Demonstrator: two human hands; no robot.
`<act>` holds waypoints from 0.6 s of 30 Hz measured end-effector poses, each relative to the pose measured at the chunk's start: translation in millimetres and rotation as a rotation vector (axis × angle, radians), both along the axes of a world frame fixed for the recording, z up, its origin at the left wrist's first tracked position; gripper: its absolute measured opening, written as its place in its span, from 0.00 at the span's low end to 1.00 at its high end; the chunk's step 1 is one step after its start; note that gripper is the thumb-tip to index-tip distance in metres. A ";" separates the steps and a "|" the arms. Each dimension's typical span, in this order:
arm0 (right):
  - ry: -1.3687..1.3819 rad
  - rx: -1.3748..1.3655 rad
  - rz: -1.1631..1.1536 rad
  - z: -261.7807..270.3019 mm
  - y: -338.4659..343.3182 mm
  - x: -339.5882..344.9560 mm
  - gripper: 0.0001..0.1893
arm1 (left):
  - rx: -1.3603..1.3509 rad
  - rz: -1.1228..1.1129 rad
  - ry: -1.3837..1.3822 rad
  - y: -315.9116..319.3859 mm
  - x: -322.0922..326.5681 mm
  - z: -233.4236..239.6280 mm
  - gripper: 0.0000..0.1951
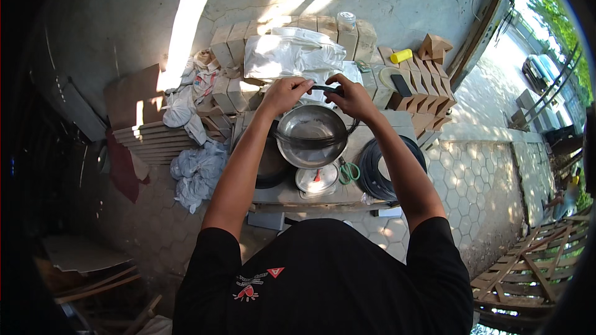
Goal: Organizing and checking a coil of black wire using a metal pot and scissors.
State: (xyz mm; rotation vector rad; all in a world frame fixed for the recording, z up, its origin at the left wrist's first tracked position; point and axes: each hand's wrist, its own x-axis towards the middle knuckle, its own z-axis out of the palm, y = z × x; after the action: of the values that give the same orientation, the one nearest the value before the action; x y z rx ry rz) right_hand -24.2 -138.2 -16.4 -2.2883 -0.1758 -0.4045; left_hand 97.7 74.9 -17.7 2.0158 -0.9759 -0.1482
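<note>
My left hand (288,95) and my right hand (351,97) are raised just beyond a round metal bowl (312,118). A short dark green or black bundle of strands (323,88) stretches between them, pinched in the fingers of both. The bowl rests on a dial scale with a red pointer (317,177). Thin black strands (312,143) lie across the bowl and run over its right rim, below my right hand. Green-handled scissors (349,172) lie beside the scale. To the right sits a large coil of black cord or wire (370,170), partly behind my right forearm.
A dark round item (272,163) is half hidden by my left forearm. Behind the bowl are white plastic bags (293,56) and concrete blocks (223,46). A phone (401,85) and a yellow cylinder (401,56) lie among folded cardboard pieces (419,88). Knotted bags (198,172) hang left.
</note>
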 end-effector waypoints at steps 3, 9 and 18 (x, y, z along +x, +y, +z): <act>0.126 0.240 -0.011 -5.8 -0.7 2.0 0.22 | -0.050 0.007 -0.012 0.1 1.5 -5.2 0.22; -0.006 0.794 0.287 -16.2 -6.1 4.7 0.29 | -0.106 0.052 -0.046 0.1 16.6 -19.2 0.23; 0.140 0.651 0.356 -3.4 -20.9 -5.4 0.25 | -0.131 0.055 -0.048 -4.5 18.9 -22.2 0.23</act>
State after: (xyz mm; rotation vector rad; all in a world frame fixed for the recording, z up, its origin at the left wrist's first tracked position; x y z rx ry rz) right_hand -29.6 -159.1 -19.8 -1.5947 -0.3220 -0.0899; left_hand 116.6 70.5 -40.0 1.9314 -0.9353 -0.0055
